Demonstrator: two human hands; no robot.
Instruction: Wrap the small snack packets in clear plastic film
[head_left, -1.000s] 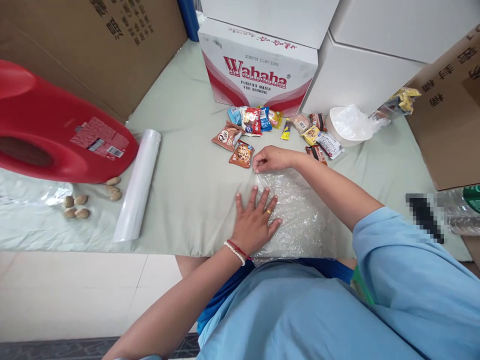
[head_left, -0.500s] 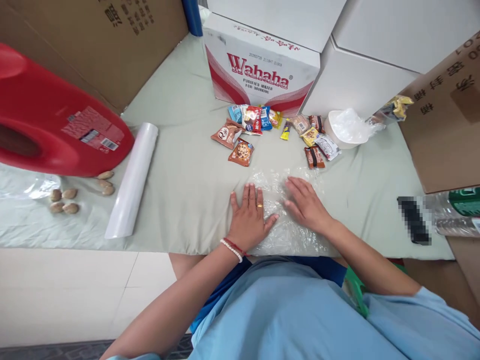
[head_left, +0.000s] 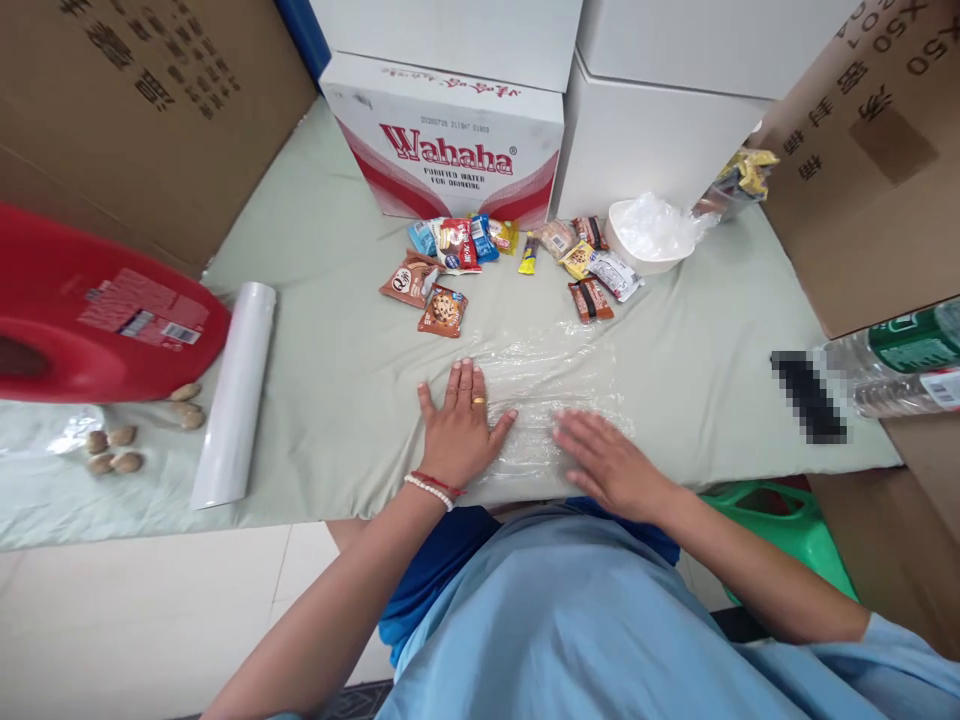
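A clear sheet of plastic film (head_left: pixel 532 440) lies spread and wrinkled on the cloth-covered table in front of me. My left hand (head_left: pixel 459 420) rests flat on its left side, fingers spread, with a ring on one finger. Over the right part of the film is my right hand (head_left: pixel 611 465), slightly blurred, its fingers stretched out; whether it touches the film I cannot tell. Beyond the film lie wrapped snacks in two groups, among them a cookie packet (head_left: pixel 444 311) at the left and a brown packet (head_left: pixel 591 300) at the right.
A white roll (head_left: pixel 236 395), a red jug (head_left: pixel 112 310) and several brown nuts (head_left: pixel 124 462) are at the left. Behind the snacks stand a Wahaha carton (head_left: pixel 450 150) and a white bowl (head_left: pixel 622 250). Plastic bottles (head_left: pixel 911 345) lie at the right edge.
My right hand has slid over the film toward me, from its far part to its near part. My left hand stays flat on the film's left side. The camera view has shifted.
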